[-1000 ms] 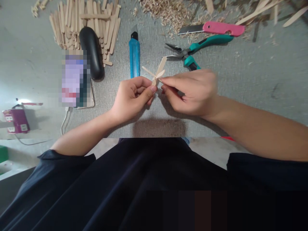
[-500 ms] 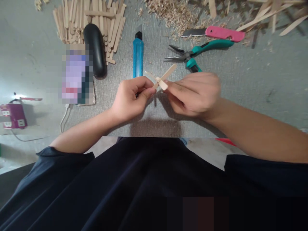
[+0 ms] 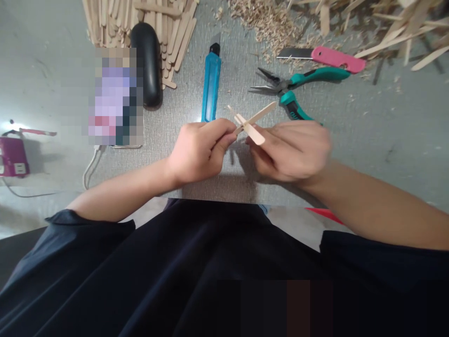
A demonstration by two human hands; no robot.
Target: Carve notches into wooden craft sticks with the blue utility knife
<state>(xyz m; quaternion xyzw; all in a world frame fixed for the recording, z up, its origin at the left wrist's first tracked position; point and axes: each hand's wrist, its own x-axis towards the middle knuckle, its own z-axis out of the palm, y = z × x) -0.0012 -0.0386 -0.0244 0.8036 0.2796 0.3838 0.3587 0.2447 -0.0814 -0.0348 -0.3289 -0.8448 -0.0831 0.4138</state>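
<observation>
A small cross of thin wooden sticks is held above the grey table, near its front edge. My left hand pinches the cross at its lower left end between thumb and fingers. My right hand is closed, its fingers on the other stick's lower right end. Both hands nearly meet at the crossing.
Beyond the hands lie a blue utility knife, teal-handled pliers and a pink-handled blade. A pile of wooden sticks, a black case, a blurred phone and wood shavings lie further back. A purple power strip sits at left.
The stick cross has turned in my fingers, its long arm now pointing up to the right. The view has shifted so both hands sit lower and a little to the right.
</observation>
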